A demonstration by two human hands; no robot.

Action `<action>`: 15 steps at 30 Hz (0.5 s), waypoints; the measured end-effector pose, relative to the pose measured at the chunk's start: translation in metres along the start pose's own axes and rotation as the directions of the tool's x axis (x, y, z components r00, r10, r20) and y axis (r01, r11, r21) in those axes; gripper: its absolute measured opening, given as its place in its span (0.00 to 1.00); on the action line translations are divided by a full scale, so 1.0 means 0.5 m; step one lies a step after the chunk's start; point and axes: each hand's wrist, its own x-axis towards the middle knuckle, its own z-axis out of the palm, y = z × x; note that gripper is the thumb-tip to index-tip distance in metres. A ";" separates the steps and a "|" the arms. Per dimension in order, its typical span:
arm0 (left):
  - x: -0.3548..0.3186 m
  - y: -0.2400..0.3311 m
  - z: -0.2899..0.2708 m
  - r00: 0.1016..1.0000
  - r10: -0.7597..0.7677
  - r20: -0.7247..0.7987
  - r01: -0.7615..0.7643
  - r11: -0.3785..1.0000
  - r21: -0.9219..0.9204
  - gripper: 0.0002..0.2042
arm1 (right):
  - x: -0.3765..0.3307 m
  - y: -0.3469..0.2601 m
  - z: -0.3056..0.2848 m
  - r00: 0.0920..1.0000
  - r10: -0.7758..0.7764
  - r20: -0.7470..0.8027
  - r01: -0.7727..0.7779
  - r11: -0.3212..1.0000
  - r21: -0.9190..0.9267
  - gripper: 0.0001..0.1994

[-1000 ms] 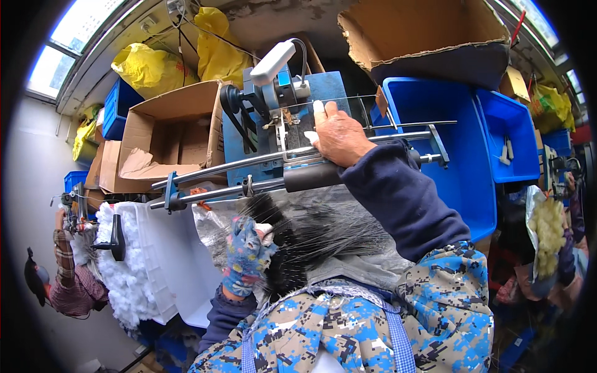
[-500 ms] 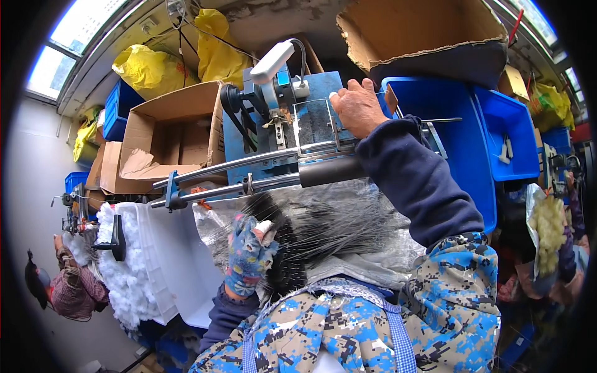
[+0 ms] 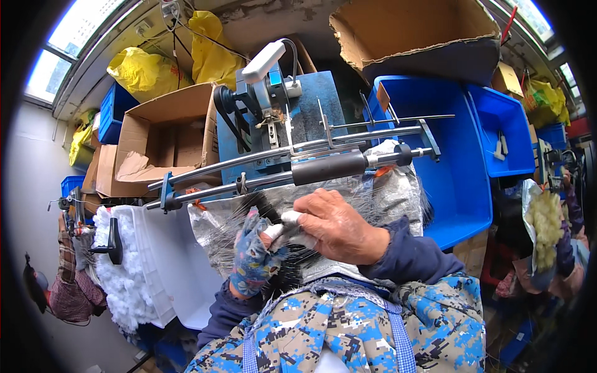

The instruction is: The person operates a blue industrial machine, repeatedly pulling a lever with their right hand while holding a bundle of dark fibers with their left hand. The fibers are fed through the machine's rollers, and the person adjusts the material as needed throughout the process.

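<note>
My left hand (image 3: 256,253), in a blue floral glove with bare or wrapped fingertips, is closed in a pinch at the left edge of a bundle of thin dark strands (image 3: 283,270). My right hand (image 3: 339,227), ungloved with white wrapping on its fingertips, meets the left one, fingers bent and pressed together. What lies between the fingertips is too small to make out. Under both hands, a crinkled silver sheet (image 3: 398,198) covers my lap, with loose strands scattered on it. Just beyond stands a blue bench machine (image 3: 317,102) with a grey roller (image 3: 329,166) on metal rails.
A white tub (image 3: 180,261) and white fluff (image 3: 121,273) lie at the left. Behind it sits an open cardboard box (image 3: 168,143). Blue bins (image 3: 448,205) stand at the right, with a larger box (image 3: 429,37) behind. Other people work at both sides.
My right hand has come back from the wire guides on the machine to my left hand over the strands. The guides now stand at a different angle. My left hand has barely moved.
</note>
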 end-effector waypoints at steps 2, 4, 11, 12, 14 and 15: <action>-0.001 0.009 0.006 0.996 -0.088 -0.007 0.086 0.983 -0.162 0.23 | 0.029 -0.016 0.044 0.986 -0.069 -0.154 0.104 0.967 0.233 0.18; 0.009 0.011 0.001 0.990 -0.136 -0.034 0.127 0.973 -0.194 0.23 | 0.046 -0.022 0.051 0.984 -0.022 -0.176 0.107 0.864 0.493 0.12; -0.012 -0.059 -0.026 0.986 -0.077 0.148 0.038 0.967 0.250 0.14 | 0.103 0.015 -0.164 0.885 0.392 -0.249 -0.064 0.633 0.772 0.06; -0.025 -0.074 -0.021 0.957 -0.207 0.204 0.133 0.936 0.325 0.15 | 0.111 0.025 -0.193 0.893 0.391 -0.224 -0.153 0.731 0.665 0.07; -0.016 -0.083 -0.026 0.936 -0.184 0.299 -0.001 0.851 0.526 0.14 | 0.139 0.102 -0.169 0.949 0.130 -0.289 -0.071 0.976 0.206 0.07; -0.019 -0.094 -0.023 0.930 -0.198 0.309 -0.006 0.834 0.552 0.14 | 0.153 0.136 -0.154 0.969 0.024 -0.245 -0.038 0.998 -0.052 0.06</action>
